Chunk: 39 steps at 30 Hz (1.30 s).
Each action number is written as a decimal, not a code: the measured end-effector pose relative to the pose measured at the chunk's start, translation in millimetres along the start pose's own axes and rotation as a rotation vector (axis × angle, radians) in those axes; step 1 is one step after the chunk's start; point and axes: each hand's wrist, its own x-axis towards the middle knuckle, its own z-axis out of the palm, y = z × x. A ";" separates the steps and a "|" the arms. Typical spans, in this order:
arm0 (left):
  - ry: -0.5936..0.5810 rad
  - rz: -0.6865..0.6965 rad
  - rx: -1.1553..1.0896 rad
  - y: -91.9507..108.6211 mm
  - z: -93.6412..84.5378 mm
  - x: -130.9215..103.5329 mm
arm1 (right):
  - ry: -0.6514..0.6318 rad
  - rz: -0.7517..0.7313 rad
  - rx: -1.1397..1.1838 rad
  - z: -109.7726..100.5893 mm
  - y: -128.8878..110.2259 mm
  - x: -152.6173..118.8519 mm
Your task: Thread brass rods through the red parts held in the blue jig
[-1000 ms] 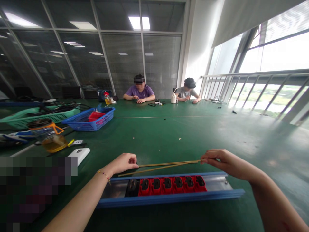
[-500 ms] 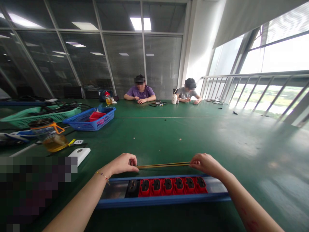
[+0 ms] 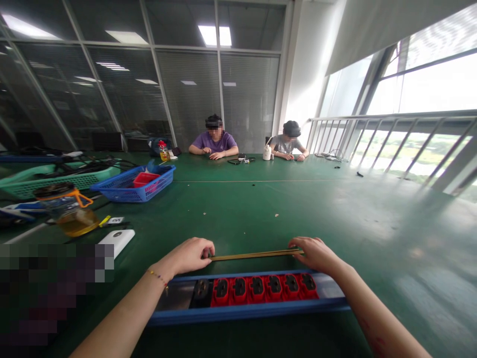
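Thin brass-coloured strips [image 3: 253,255] run crosswise in front of me, several lying close side by side. My left hand [image 3: 193,254] is closed, pinching their left end between thumb and fingers. At the other end, my right hand [image 3: 313,252] has its thumb below and its fingers above the strips, in a looser grip that lets the strip ends show. Just nearer to me lies a long blue-edged power strip housing [image 3: 246,313] with a row of red-framed sockets [image 3: 257,289] and one black socket unit [image 3: 201,292] at the left of the row.
To the left stand a jar of amber liquid [image 3: 76,214], a white power bank-like device [image 3: 119,241], a blue basket [image 3: 130,194] with a red box, and a green basket [image 3: 55,180] of cables. Two people sit across the green table [image 3: 231,204].
My right hand's fingers have loosened and spread a little, so more of the strips' right end shows. My left hand keeps its pinch. The view has shifted slightly.
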 end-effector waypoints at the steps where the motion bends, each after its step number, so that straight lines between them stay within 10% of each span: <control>1: 0.005 0.007 0.025 1.5 0.4 -0.1 | -0.009 -0.004 -0.004 0.9 0.3 0.4; 14: 0.100 0.061 0.245 16.4 5.1 0.9 | -0.024 0.020 -0.061 4.3 -6.2 5.8; 22: 0.079 0.070 -0.238 28.1 -22.0 -15.4 | 0.137 -0.044 0.578 -21.5 9.1 -12.6; 39: -0.037 -0.030 -0.135 74.3 -47.2 -73.7 | -0.402 -0.164 0.514 -78.6 -27.7 -45.9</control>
